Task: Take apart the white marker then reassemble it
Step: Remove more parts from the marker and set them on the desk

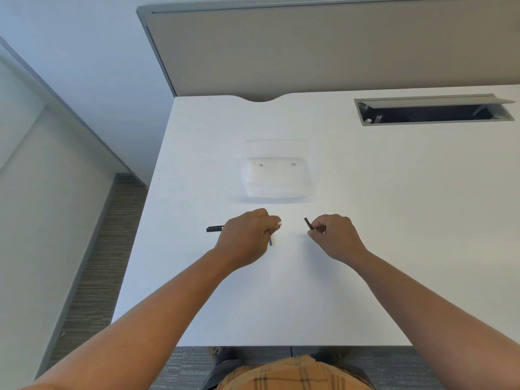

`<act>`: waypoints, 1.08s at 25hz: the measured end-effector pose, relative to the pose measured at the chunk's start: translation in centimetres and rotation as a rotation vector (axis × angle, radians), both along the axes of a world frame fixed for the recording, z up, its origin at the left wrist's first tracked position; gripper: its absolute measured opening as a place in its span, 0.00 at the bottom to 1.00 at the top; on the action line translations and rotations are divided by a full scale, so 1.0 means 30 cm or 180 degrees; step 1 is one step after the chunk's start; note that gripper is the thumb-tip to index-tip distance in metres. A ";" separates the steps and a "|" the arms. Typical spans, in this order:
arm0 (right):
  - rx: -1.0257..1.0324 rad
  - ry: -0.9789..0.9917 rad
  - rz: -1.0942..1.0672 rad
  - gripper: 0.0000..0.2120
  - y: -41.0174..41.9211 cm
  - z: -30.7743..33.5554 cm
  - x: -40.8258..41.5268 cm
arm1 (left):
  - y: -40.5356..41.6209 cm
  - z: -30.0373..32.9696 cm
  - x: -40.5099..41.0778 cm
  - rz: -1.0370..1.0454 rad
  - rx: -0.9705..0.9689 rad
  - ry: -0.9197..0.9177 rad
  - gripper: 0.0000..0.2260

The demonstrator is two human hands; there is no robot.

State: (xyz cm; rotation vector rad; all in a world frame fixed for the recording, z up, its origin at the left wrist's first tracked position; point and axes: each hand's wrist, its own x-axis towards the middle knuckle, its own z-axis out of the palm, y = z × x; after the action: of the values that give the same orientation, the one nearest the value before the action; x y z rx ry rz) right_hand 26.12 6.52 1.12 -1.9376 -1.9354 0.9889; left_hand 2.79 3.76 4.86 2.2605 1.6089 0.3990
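Note:
My left hand (247, 235) is closed on a marker part whose body is mostly hidden in the fist. A thin dark tip (270, 241) sticks out below the fingers. A short black cap-like piece (214, 229) lies on the white desk (281, 305) just left of that hand, partly hidden behind it. My right hand (334, 235) pinches a short black marker piece (308, 223) between thumb and fingers, pointing up and left. The two hands are apart, with a gap of bare desk between them.
A clear plastic tray (277, 177) sits on the desk beyond the hands. A grey cable hatch (433, 109) is open at the far right. A grey partition (323, 49) stands behind the desk. The desk's left edge drops to carpeted floor (107, 249).

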 end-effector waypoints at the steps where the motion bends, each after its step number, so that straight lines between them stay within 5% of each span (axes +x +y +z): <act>1: -0.0038 -0.0071 -0.0097 0.03 0.005 -0.017 -0.005 | 0.004 0.000 0.001 0.0054 -0.0103 -0.0061 0.10; 27: -0.0652 -0.0021 -0.0621 0.11 0.061 -0.095 -0.040 | 0.059 -0.025 -0.016 0.0392 -0.0498 -0.0211 0.14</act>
State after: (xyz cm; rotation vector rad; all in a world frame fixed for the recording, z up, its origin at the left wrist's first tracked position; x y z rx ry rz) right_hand 24.90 8.36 -1.74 -2.1922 -1.6643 1.1628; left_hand 2.31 5.51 4.11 2.0201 1.6886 0.3616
